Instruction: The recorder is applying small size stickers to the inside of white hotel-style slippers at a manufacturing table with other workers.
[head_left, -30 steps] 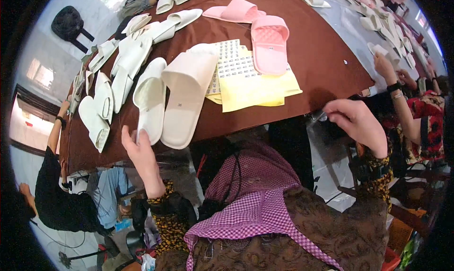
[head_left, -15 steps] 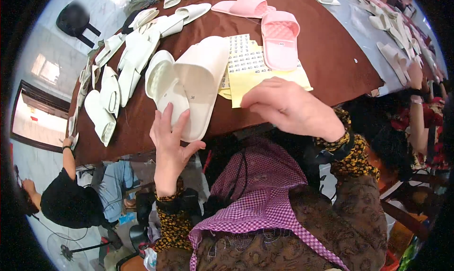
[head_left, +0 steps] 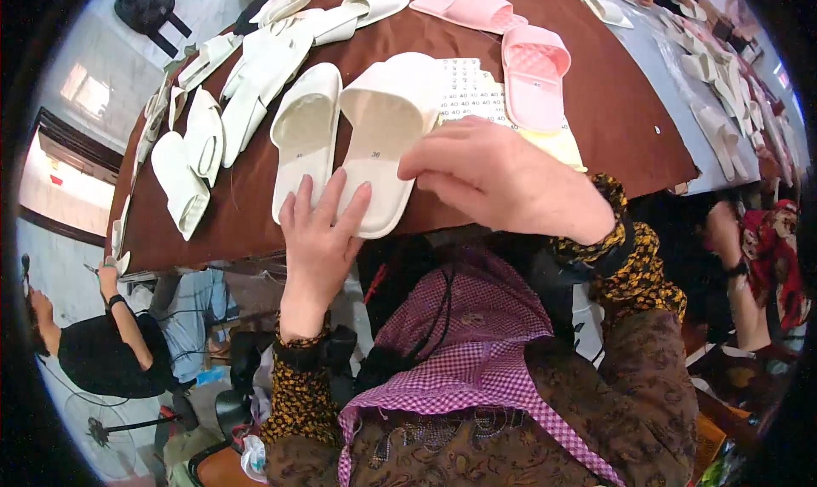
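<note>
Two white slippers lie side by side, toes pointing away from me: the left slipper (head_left: 305, 138) and the right slipper (head_left: 383, 147), each with a small dark mark on its insole. My left hand (head_left: 319, 240) rests with spread fingers across their heel ends. Beside the right slipper's edge is my right hand (head_left: 502, 181), thumb and forefinger pinched together; anything between those fingertips is too small to make out. Partly behind that hand lies a yellow-backed sheet of printed stickers (head_left: 472, 100). A pink slipper (head_left: 534, 83) rests on the sheet's right side.
Another pink slipper (head_left: 472, 9) lies farther back. Several white slippers (head_left: 264, 70) are piled at the left of the brown-covered table (head_left: 621, 121). A grey table (head_left: 698, 138) with more slippers stands at right. A person in black (head_left: 111, 351) sits at the left.
The left white slipper has gone from tilted against the other to lying flat beside it. My right hand has moved left from the sticker sheet to the right slipper; my left hand now touches both heels.
</note>
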A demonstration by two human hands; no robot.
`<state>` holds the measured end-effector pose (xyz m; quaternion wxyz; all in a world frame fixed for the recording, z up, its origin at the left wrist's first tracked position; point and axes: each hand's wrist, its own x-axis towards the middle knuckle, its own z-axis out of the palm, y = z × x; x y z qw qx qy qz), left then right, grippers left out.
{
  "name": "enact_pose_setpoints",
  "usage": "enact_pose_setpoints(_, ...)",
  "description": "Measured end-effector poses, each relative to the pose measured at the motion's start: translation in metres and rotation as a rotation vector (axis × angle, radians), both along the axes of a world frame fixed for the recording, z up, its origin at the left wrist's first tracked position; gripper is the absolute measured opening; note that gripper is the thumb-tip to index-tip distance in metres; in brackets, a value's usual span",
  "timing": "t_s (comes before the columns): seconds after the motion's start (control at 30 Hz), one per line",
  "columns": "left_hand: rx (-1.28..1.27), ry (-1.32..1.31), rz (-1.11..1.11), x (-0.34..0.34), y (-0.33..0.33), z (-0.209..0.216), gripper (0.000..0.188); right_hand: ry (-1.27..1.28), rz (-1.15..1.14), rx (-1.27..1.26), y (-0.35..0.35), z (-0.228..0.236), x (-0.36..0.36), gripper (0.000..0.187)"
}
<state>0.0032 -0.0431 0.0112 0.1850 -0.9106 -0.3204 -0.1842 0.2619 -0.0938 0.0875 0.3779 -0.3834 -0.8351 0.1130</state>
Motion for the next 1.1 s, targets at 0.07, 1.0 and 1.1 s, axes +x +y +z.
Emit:
enact_pose_setpoints(0.07,-0.054,-0.146,-0.072,0.008,0.001,-0.001,0.061,0.030,-0.008,0.040,0.002,0.012,0.003,0.011)
enact_pose_setpoints(1.0,-0.036,-0.386,-0.007,0.059,-0.003,-0.020,0.075,-0.065,-0.253,0.152,0.071,-0.070,-0.023,0.028)
enact_pose_setpoints(1.1,-0.046,-0.370,0.015,0.059,-0.004,-0.021,0.076,-0.019,-0.216,0.248,0.073,-0.074,-0.023,0.027)
